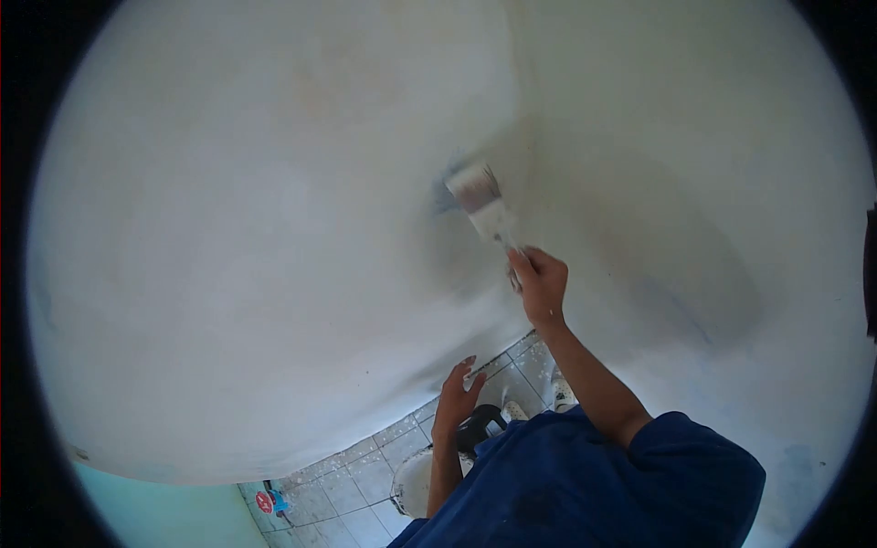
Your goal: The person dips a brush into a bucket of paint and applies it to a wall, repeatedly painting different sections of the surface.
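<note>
My right hand [541,281] is wrapped round the handle of a wide paintbrush [493,217]. The brush points up and left, its bristles against or very near the whitish wall [274,228], beside a bluish-grey smudge [445,194] close to the corner. Lower down, my left hand [459,395] hangs near the foot of the wall with its fingers apart and nothing in it. Below that hand are a white bucket [416,479] and a black object [480,427], both partly hidden by my arm and blue shirt.
Tiled floor [343,493] with white specks runs along the wall's foot. A red and blue item [267,501] lies at the lower left, by a pale green surface [174,511]. A second wall [713,183] rises on the right. My shoes [563,391] show beside the corner.
</note>
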Available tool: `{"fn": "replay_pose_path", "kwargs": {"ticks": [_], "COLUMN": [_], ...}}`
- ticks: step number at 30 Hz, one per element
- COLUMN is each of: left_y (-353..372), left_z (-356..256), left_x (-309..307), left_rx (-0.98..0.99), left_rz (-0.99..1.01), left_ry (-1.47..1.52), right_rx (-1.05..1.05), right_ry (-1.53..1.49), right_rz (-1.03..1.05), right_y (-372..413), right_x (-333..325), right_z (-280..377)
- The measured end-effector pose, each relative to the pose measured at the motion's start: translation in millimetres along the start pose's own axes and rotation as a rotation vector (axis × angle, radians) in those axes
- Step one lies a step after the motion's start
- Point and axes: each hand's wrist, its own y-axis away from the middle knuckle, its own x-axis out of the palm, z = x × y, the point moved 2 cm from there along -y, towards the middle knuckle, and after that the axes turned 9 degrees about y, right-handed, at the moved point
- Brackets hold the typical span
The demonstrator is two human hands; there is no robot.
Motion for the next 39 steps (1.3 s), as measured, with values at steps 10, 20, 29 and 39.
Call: {"fn": "replay_pose_path", "kwargs": {"ticks": [10,20,29,39], "left_y": [11.1,9.4,4.1,3.0], "left_z": [-12.5,-17.9,-1.7,17.3], "left_x": [-1.5,0.2,2.4,6.0], "left_rx": [0.033,0.023,0.034,-0.04], "left_rz": [0.011,-0.009,-0.018,-0.033], "left_ry": [-0.006,0.025,-0.012,-0.003], "right_rx": [0.163,0.12,0.051,0.206], "right_ry": [-0.01,0.089,-0.197,-0.089], "right_rz": [0.005,0.052,0.026,0.103], "right_y": [45.5,31.2,-9.1,37.4], "right_x": [-23.7,-24.4,10.6,-13.2], "right_z": [-35.1,-39.2,11.7,-55.2]}}
